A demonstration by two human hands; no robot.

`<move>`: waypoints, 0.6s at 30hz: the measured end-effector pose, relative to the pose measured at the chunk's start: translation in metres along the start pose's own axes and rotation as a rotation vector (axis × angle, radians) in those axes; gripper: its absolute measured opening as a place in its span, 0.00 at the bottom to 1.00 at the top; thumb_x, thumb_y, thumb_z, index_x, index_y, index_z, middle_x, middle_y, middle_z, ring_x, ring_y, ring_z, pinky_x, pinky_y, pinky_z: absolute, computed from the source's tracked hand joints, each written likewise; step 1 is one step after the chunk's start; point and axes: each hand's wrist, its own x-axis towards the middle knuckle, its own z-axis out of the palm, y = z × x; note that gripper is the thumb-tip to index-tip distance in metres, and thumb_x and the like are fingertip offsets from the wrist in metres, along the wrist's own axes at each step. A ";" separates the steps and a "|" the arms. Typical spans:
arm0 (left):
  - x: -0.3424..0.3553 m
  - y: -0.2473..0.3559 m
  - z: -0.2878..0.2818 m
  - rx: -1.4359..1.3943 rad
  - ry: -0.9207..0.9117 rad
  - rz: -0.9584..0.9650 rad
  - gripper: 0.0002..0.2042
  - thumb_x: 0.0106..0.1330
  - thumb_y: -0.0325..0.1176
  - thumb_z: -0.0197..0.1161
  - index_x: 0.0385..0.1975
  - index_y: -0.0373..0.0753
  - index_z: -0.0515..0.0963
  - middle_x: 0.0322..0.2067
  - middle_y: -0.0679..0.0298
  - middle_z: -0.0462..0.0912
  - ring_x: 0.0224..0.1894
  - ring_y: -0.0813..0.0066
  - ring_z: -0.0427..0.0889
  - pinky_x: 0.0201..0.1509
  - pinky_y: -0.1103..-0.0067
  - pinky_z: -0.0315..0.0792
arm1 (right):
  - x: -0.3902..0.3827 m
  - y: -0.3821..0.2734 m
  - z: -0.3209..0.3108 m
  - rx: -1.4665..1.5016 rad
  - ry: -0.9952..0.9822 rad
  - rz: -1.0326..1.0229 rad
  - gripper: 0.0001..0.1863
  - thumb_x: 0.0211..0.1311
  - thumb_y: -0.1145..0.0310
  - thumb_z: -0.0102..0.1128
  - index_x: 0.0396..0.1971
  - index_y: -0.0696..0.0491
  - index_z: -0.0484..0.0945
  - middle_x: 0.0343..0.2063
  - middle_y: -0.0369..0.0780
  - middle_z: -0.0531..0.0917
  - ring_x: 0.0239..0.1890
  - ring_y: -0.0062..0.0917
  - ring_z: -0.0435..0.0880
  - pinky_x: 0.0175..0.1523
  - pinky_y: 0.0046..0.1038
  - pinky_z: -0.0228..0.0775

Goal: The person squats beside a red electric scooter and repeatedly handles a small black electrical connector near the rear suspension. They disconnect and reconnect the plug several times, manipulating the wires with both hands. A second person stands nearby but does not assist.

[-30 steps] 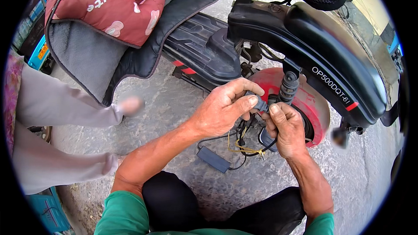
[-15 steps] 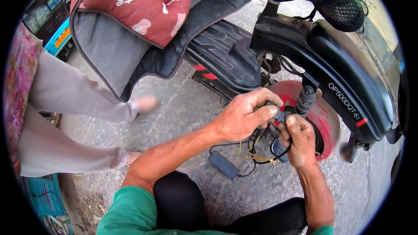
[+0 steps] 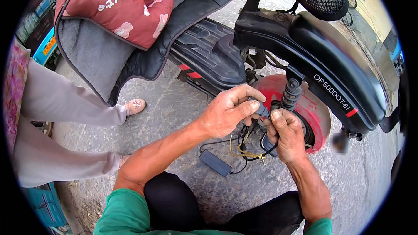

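Observation:
In front of the scooter's rear wheel, my left hand [image 3: 226, 109] pinches a small grey plug connector [image 3: 262, 110] between thumb and fingers. My right hand [image 3: 288, 135] grips the connector's other side, thumb on top; its fingers hide most of that part. A black cable [image 3: 266, 151] hangs below my right hand. Just behind both hands stand the black coil shock absorber [image 3: 291, 95] and the dusty red wheel cover [image 3: 321, 115]. Whether the connector's halves are joined cannot be made out.
A dark box-shaped adapter [image 3: 215, 162] lies on the concrete, with a yellow cord [image 3: 248, 152] beside it. The black electric scooter [image 3: 300, 39] spans the right, its footboard [image 3: 207, 52] and quilted red cover [image 3: 130, 8] further left. Another person's legs [image 3: 65, 100] stand at left.
The whole view has shifted, so the scooter and hands sit slightly further left. Both hands keep their hold at the connector, with little visible change in grip.

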 end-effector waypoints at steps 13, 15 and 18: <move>0.002 -0.002 0.002 -0.225 -0.035 -0.039 0.20 0.70 0.42 0.62 0.52 0.33 0.75 0.37 0.62 0.81 0.34 0.77 0.81 0.40 0.80 0.75 | -0.003 -0.001 -0.003 0.092 -0.053 -0.068 0.24 0.71 0.48 0.55 0.29 0.57 0.78 0.16 0.30 0.71 0.18 0.13 0.65 0.24 0.18 0.56; 0.001 0.003 0.003 -0.122 -0.021 -0.001 0.19 0.70 0.42 0.62 0.52 0.33 0.75 0.37 0.62 0.81 0.33 0.78 0.81 0.40 0.81 0.75 | -0.005 -0.003 -0.003 0.036 -0.047 -0.087 0.24 0.72 0.50 0.54 0.29 0.58 0.78 0.16 0.30 0.71 0.18 0.13 0.65 0.24 0.18 0.56; -0.001 0.004 0.001 -0.055 -0.016 0.027 0.20 0.70 0.43 0.61 0.52 0.33 0.76 0.37 0.63 0.80 0.33 0.80 0.81 0.39 0.82 0.74 | -0.006 -0.005 -0.002 -0.004 -0.060 -0.104 0.22 0.73 0.51 0.54 0.30 0.58 0.78 0.17 0.30 0.71 0.18 0.12 0.65 0.25 0.18 0.57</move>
